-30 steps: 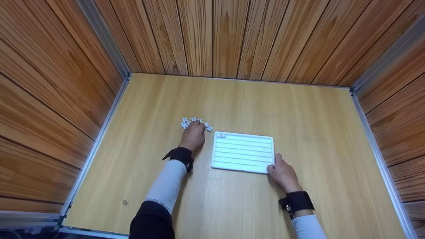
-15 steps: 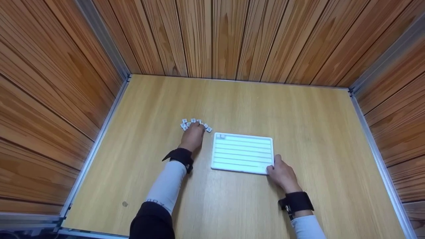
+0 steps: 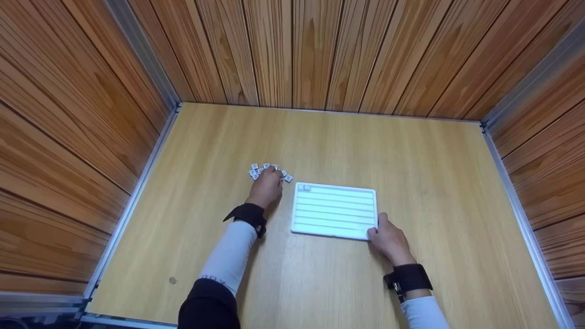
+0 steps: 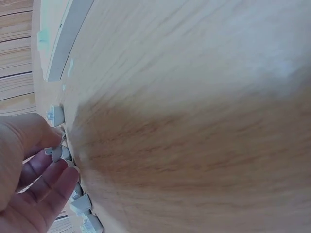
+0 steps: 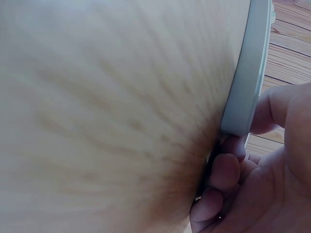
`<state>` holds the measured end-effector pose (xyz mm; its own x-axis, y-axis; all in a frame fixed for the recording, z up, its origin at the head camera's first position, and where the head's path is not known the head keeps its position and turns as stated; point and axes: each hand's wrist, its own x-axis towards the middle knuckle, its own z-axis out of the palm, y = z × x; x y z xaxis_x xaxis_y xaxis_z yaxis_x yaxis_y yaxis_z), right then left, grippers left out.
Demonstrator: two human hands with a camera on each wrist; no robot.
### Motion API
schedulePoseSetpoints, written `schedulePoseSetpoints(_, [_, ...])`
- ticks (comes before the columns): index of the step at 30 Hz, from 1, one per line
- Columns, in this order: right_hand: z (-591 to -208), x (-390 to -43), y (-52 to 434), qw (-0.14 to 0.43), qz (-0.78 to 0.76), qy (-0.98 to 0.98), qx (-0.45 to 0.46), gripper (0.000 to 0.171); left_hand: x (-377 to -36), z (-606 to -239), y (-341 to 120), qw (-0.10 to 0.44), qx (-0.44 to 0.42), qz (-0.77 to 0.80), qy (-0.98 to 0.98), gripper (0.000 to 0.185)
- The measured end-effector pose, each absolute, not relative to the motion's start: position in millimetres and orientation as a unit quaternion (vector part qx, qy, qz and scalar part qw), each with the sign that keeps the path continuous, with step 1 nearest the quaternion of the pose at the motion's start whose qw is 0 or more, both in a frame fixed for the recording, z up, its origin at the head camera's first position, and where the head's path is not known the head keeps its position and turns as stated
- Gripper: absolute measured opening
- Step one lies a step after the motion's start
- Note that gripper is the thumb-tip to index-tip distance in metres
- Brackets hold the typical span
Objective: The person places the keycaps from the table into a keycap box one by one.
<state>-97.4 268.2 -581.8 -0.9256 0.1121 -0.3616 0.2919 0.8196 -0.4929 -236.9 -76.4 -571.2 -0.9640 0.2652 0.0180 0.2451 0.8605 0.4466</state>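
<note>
My left hand (image 3: 266, 186) is at a small cluster of white keycap-like tiles (image 3: 254, 173) with dark marks on top. In the left wrist view, its thumb and fingertips pinch one tile (image 4: 56, 153) low over the table, while several other tiles (image 4: 81, 204) lie beside the fingers. To the right lies a white board (image 3: 333, 212) with horizontal ridges, two small pieces (image 3: 304, 187) sitting in its top left corner. My right hand (image 3: 389, 240) grips the board's lower right corner, thumb on top. In the right wrist view, its other fingers (image 5: 225, 172) curl at the board's edge.
The wooden table (image 3: 320, 283) is bounded by wood-panelled walls (image 3: 315, 55) at the back and sides, with metal rails (image 3: 132, 201) along the edges. A small dark round spot (image 3: 172, 280) marks the table at the lower left.
The left fingers shift only slightly among the tiles. The right hand and the board stay in place.
</note>
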Motion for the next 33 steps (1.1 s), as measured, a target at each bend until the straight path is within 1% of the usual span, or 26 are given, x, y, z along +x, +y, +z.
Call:
schedulePoseSetpoints(3, [-583,-97,268,0.160,-0.280,0.941,0.106,0.031,-237,-571,-76,0.033,0.129,0.231,0.964,0.016])
schedulePoseSetpoints(8, [-582,-97,268,0.157,-0.279,0.942,0.104,0.030,-237,-570,-74,0.037,0.131,0.230,0.964,0.013])
schedulePoseSetpoints(15, [-582,-97,268,0.159,-0.280,0.941,0.103,0.032,-237,-570,-70,0.020,0.148,0.264,0.953,0.018])
schedulePoseSetpoints(18, [-582,-97,269,0.160,-0.285,0.940,0.102,0.033,-236,-570,-68,0.013,0.152,0.281,0.947,0.015])
schedulePoseSetpoints(22, [-583,-98,268,0.150,-0.278,0.944,0.094,0.031,-235,-570,-67,-0.008,0.162,0.299,0.940,0.009])
schedulePoseSetpoints(26, [-583,-98,267,0.147,-0.275,0.946,0.089,0.030,-234,-570,-67,-0.019,0.167,0.318,0.933,0.013])
schedulePoseSetpoints(29, [-583,-98,266,0.152,-0.279,0.944,0.093,0.031,-234,-571,-67,-0.008,0.166,0.333,0.928,0.019])
schedulePoseSetpoints(33, [-582,-97,268,0.157,-0.279,0.942,0.096,0.031,-234,-569,-65,0.009,0.164,0.337,0.927,0.022])
